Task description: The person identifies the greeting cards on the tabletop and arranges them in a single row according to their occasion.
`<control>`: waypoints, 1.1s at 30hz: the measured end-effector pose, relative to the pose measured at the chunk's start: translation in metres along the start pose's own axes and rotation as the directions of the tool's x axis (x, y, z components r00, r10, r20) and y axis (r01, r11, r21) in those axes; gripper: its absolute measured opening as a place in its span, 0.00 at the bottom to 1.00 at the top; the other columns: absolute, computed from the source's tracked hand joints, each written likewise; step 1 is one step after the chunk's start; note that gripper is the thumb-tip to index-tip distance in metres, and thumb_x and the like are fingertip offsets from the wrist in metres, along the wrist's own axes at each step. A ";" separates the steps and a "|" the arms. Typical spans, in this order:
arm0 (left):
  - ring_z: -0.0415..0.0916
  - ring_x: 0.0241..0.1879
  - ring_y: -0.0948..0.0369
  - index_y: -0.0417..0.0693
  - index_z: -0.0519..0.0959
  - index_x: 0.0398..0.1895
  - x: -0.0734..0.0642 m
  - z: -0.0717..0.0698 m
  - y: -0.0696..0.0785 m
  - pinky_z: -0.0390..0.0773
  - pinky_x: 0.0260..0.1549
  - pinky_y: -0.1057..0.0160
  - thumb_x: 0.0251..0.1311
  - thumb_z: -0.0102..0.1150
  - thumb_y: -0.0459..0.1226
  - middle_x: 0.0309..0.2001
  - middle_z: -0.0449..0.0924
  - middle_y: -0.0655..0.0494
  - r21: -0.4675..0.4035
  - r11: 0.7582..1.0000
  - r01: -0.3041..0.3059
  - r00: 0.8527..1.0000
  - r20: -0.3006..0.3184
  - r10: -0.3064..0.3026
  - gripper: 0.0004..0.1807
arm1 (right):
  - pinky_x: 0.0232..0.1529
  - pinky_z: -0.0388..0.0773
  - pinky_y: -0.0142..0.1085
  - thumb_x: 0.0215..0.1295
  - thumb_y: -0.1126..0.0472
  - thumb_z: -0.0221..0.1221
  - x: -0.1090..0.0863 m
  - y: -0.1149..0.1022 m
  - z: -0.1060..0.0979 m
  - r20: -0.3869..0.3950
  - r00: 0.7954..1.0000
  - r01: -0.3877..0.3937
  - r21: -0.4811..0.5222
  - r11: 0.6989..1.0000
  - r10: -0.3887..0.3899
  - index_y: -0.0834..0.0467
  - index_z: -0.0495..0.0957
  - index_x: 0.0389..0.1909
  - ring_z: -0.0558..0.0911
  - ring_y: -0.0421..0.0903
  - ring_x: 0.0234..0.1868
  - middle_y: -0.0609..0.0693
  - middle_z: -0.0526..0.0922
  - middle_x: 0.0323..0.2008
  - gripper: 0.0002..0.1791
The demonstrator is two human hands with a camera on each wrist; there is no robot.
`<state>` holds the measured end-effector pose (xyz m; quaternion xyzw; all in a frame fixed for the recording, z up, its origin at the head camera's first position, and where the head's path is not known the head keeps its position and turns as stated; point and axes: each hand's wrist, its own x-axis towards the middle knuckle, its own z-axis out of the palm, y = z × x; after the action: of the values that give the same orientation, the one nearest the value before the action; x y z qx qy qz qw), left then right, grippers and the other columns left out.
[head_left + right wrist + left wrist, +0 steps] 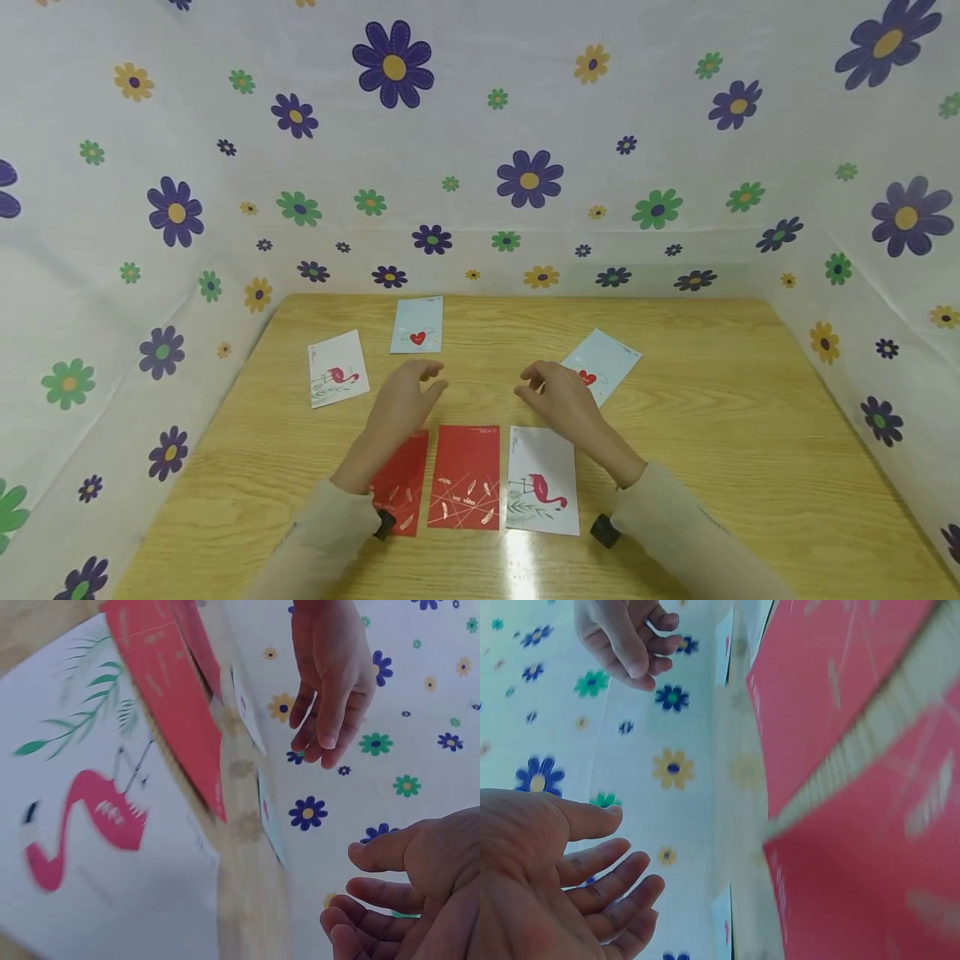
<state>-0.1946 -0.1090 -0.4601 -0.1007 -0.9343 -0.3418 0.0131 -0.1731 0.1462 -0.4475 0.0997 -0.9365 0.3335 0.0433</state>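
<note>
In the head view my left hand (405, 400) hovers over the table, loosely curved and holding nothing. Below its wrist lies a red card (405, 487), partly covered by the forearm. A second red card (465, 475) with pale feather marks lies beside it. My right hand (561, 400) hovers opposite, fingers relaxed, nothing in them. It partly hides a light blue card (611, 362) with a red heart. A white flamingo card (542, 492) lies under the right wrist. Both wrist views show the hands facing each other, well apart.
Further back on the wooden table (720, 400) lie another white flamingo card (337, 371) and another light blue heart card (417, 321). Flower-printed white cloth (465, 142) stands up behind the table and along both sides.
</note>
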 end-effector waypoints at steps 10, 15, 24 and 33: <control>0.74 0.61 0.43 0.36 0.75 0.67 0.000 -0.049 -0.051 0.77 0.58 0.43 0.73 0.60 0.39 0.62 0.77 0.39 -0.026 0.999 0.047 0.995 -0.087 -0.049 0.24 | 0.26 0.74 0.33 0.69 0.57 0.67 0.033 -0.041 0.017 0.063 0.997 0.039 0.000 0.999 -0.039 0.64 0.83 0.52 0.81 0.46 0.33 0.52 0.85 0.36 0.17; 0.73 0.62 0.39 0.31 0.71 0.69 0.003 -0.077 -0.081 0.75 0.58 0.40 0.74 0.57 0.37 0.64 0.73 0.33 -0.037 0.996 0.078 0.990 -0.117 -0.082 0.26 | 0.31 0.76 0.35 0.70 0.58 0.66 0.053 -0.061 0.035 0.126 0.985 0.109 0.063 0.992 -0.116 0.64 0.82 0.55 0.80 0.45 0.33 0.53 0.84 0.39 0.18; 0.68 0.66 0.34 0.28 0.61 0.74 0.019 -0.107 -0.133 0.69 0.63 0.35 0.75 0.56 0.40 0.70 0.65 0.28 0.034 0.988 0.149 0.981 -0.129 -0.144 0.33 | 0.43 0.80 0.36 0.73 0.57 0.64 0.091 -0.097 0.075 0.223 0.951 0.192 0.116 0.974 -0.214 0.65 0.79 0.61 0.81 0.47 0.42 0.56 0.84 0.46 0.21; 0.60 0.70 0.31 0.28 0.55 0.77 0.038 -0.113 -0.168 0.62 0.67 0.33 0.76 0.54 0.42 0.73 0.58 0.26 0.005 0.982 0.191 0.979 -0.076 -0.190 0.37 | 0.61 0.76 0.38 0.77 0.55 0.60 0.124 -0.124 0.125 0.245 0.949 0.188 0.072 0.980 -0.200 0.65 0.74 0.66 0.79 0.51 0.62 0.59 0.80 0.61 0.25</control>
<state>-0.2704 -0.2999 -0.4770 0.0020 -0.9405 -0.3394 0.0161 -0.2690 -0.0467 -0.4496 0.2335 -0.9118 0.3346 -0.0456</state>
